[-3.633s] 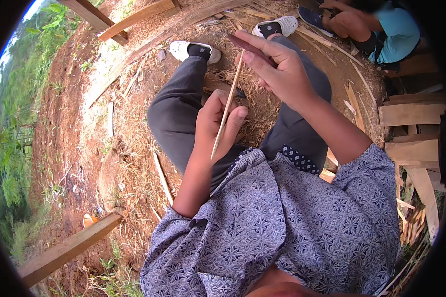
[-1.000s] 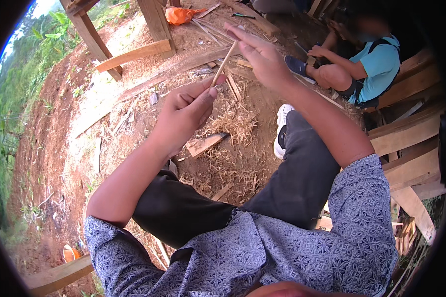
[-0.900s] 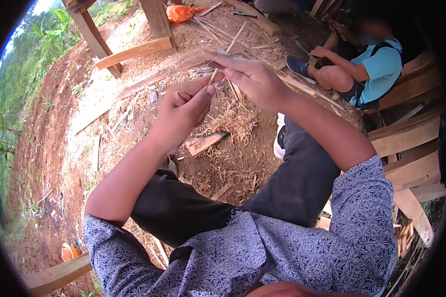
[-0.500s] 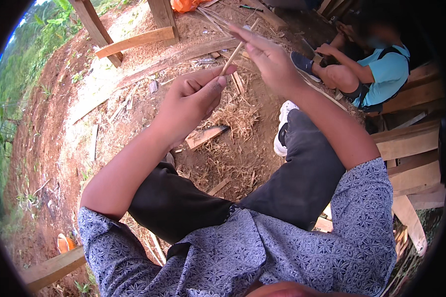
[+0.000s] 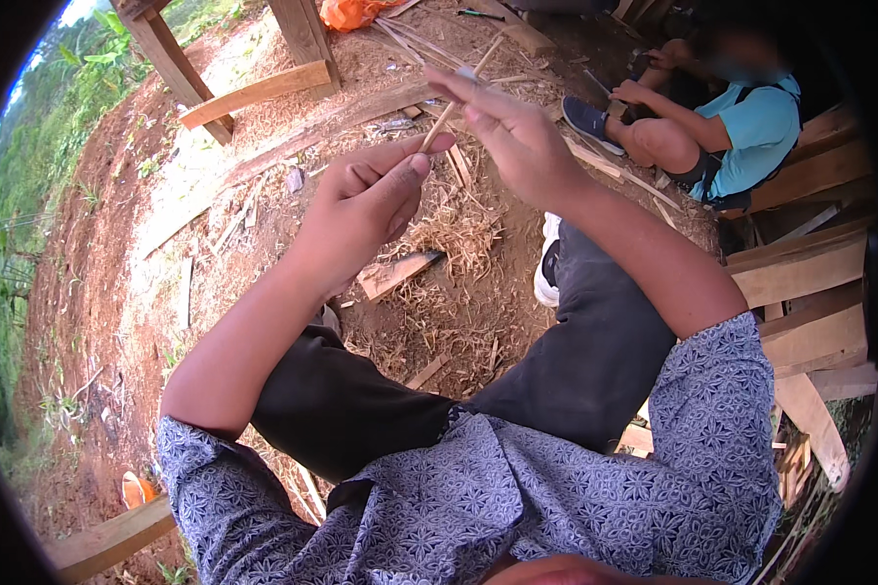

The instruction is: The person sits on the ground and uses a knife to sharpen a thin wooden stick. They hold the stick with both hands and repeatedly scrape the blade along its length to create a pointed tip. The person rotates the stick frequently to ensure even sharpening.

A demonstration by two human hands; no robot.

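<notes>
A thin, pale wooden stick (image 5: 439,127) slants up and away in front of me. My left hand (image 5: 366,200) is closed on its near end, pinching it between thumb and fingers. Across the stick's upper part lies my right hand (image 5: 527,151), its fingers stretched out and slightly blurred. A small whitish patch shows by those fingers, too blurred to name. The stick's far tip sticks out beyond the right hand. Below my hands, a short wood offcut (image 5: 397,274) with a dark end rests on the ground among curly wood shavings (image 5: 463,229).
A person in a turquoise shirt (image 5: 759,132) sits at the upper right. Wooden boards (image 5: 800,273) are stacked along the right side. Timber posts (image 5: 305,44) with a crosspiece (image 5: 254,95) stand at the upper left, near an orange bag (image 5: 351,12). Long strips lie on the dirt.
My right hand has shifted slightly left and nearer along the stick. My left hand keeps its pinch, a little lower and to the left.
</notes>
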